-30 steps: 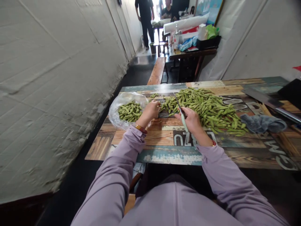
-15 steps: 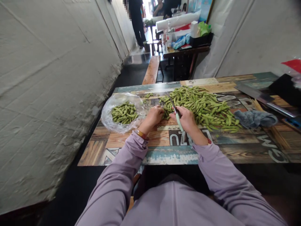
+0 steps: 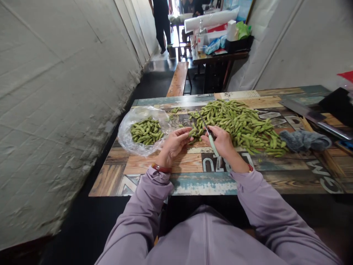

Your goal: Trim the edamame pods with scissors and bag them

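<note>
My left hand [image 3: 176,142] is turned partly palm up, its thumb and fingertips pinched together at a green soybean pod [image 3: 193,131]. In my right hand [image 3: 220,141] is a pair of scissors [image 3: 211,142] with a mint-green handle, its blades pointing away and to the left. The scissors' tips reach over the near-left edge of a large heap of soybean pods [image 3: 242,123]. To the left of my left hand lies a clear plastic bag [image 3: 125,136], spread wide, with a smaller pile of pods [image 3: 146,131] in it.
Small green scraps [image 3: 175,110] lie behind my hands on the patterned table [image 3: 162,163]. Rightward are a grey cloth [image 3: 305,140] and a cleaver [image 3: 303,111]. Beyond stand a wooden bench [image 3: 178,79], a cluttered side table [image 3: 220,57] and a person [image 3: 162,24]. A wall [image 3: 68,92] runs along the left.
My left hand has rolled over to show more of its palm, and its fingers have straightened. My right hand keeps the scissors in nearly the same place. The view has shifted slightly.
</note>
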### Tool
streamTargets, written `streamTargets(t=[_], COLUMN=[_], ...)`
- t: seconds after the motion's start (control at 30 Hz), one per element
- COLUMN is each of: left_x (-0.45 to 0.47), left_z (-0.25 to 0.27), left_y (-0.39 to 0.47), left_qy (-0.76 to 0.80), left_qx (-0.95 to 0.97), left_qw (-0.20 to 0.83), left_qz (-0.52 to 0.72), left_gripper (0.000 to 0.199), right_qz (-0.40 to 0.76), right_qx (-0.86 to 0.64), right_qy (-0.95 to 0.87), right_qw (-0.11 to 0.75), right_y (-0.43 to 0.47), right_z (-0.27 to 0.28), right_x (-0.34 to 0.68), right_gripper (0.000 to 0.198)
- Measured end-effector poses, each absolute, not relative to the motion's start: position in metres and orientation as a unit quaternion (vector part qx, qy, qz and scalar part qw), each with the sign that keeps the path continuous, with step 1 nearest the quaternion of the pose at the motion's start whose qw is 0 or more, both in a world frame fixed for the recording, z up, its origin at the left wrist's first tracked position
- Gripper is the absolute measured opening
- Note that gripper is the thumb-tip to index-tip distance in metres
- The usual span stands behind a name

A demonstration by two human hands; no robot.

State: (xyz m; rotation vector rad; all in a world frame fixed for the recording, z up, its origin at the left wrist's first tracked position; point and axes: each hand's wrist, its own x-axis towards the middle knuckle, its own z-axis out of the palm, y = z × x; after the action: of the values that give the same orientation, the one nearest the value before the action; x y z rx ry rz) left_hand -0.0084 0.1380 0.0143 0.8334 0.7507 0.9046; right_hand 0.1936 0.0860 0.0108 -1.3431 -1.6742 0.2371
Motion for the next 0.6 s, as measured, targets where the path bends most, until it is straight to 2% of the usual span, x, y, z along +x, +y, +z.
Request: streamTargets(t=[0.4,0.6], left_x=[0.006,0.004], left_z=[0.019,0.02], left_y=[0.119,0.118], left_qy=[0.303,0.295], left_qx=[0.536,0.557], left_qw=[0.718,0.741], left_qz=[0.324,0.231], left_gripper=[0.037,0.051], right_qz=[0.221,0.241], right_qx=[-0.537,-0.491], right_qy=[-0.657,-0.695], right_qw=[0.48,0.465], right_y=[0.082,0.077], right_z=[0.009,0.018], right_x=[0.187,0.184], right_gripper=[0.025,0.025])
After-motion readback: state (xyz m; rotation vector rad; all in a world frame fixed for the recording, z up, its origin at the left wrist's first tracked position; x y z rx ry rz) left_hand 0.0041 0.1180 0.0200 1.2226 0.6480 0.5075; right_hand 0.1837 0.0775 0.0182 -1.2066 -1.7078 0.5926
